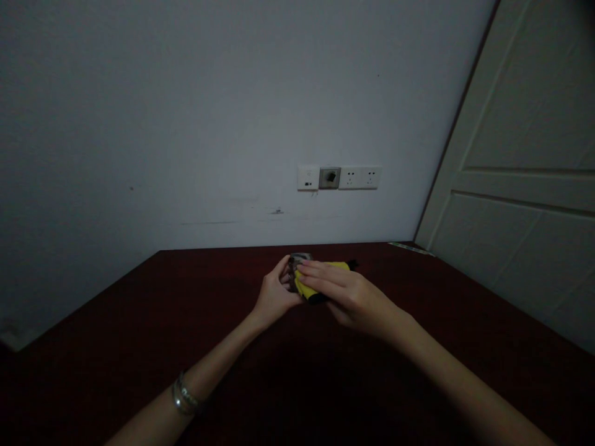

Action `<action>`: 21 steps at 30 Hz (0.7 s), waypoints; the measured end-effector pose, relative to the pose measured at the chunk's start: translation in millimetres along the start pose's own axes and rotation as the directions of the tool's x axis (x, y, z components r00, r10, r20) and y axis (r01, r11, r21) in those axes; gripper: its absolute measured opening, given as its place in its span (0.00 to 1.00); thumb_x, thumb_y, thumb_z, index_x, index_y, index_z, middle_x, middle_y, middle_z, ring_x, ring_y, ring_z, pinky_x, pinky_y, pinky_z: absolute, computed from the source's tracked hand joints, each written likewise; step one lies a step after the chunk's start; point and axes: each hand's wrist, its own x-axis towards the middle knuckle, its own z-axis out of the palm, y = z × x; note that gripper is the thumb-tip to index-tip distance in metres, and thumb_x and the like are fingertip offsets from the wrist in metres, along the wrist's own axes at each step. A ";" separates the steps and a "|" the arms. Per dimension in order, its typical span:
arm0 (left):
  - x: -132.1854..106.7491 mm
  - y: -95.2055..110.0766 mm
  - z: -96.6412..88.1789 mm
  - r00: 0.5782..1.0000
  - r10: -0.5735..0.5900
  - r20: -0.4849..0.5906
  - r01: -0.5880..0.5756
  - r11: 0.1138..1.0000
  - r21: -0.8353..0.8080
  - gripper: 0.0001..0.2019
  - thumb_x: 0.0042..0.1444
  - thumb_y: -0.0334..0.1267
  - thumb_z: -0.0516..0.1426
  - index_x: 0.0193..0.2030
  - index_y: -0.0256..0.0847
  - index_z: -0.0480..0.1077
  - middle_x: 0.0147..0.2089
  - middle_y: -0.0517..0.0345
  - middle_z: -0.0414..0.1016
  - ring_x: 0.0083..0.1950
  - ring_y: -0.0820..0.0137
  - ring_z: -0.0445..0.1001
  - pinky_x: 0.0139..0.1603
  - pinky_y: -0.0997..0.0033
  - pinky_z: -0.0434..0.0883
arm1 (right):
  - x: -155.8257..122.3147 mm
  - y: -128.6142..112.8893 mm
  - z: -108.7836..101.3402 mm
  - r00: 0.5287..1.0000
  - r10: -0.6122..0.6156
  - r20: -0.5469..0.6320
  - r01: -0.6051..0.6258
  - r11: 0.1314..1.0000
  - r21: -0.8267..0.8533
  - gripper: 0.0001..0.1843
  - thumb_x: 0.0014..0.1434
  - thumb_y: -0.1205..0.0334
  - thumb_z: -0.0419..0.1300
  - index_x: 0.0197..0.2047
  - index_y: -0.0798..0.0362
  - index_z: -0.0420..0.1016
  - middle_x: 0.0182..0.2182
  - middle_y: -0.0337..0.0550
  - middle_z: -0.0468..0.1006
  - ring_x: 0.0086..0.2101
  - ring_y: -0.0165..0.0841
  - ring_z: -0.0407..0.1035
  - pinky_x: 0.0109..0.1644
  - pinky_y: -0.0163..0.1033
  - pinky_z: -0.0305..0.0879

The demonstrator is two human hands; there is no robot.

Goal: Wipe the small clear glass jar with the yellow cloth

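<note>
The fingers (283, 270) of the left hand (275, 297) curl partly closed around a small shiny object (298, 257), perhaps metal or glass, too dark and too covered to name more closely. It sits near the centre of the frame, with its top showing above the fingertips. The fingers (317, 270) of the right hand (353, 298) lie almost flat over a yellow cloth (337, 266), pressing it against the object, so both hands have hold of the pair. The hands' work at this moment is holding the cloth to the object. A black strip (316, 299) shows along the cloth's lower edge. Silver bangles (183, 393) circle the left wrist, toward the lower left of the frame. Both hands are held over a dark red counter (139, 322). Beyond it, at the upper middle, a white wall (186, 111) carries a row of 4 electrical plates (339, 178), and a cream panelled door (511, 155) fills the right side.
</note>
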 end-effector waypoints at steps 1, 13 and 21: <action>1.4 -0.1 -1.0 1.000 -0.001 -0.008 0.001 1.000 -0.003 0.48 0.29 0.30 0.69 0.61 0.32 0.56 0.56 0.34 0.69 0.54 0.51 0.72 0.52 0.55 0.72 | 0.5 -2.3 0.9 1.000 -0.015 0.019 0.015 1.000 -0.010 0.28 0.53 0.80 0.47 0.58 0.63 0.64 0.56 0.58 0.69 0.59 0.37 0.59 0.61 0.49 0.61; -3.2 -1.6 2.1 0.999 0.016 0.028 -0.018 0.997 0.076 0.45 0.31 0.33 0.70 0.59 0.36 0.58 0.53 0.42 0.72 0.50 0.56 0.75 0.51 0.54 0.73 | -4.5 8.4 7.5 0.984 0.115 -0.139 -0.120 0.992 -0.030 0.30 0.52 0.80 0.48 0.59 0.59 0.63 0.56 0.57 0.68 0.58 0.39 0.61 0.60 0.51 0.64; 0.9 -1.3 3.4 0.999 -0.035 0.031 0.035 0.999 -0.002 0.43 0.31 0.30 0.69 0.58 0.33 0.59 0.55 0.40 0.71 0.52 0.55 0.73 0.50 0.60 0.73 | -1.7 4.9 4.4 0.999 0.024 -0.027 -0.026 0.997 -0.077 0.27 0.53 0.81 0.46 0.56 0.66 0.66 0.55 0.60 0.69 0.59 0.39 0.59 0.61 0.48 0.62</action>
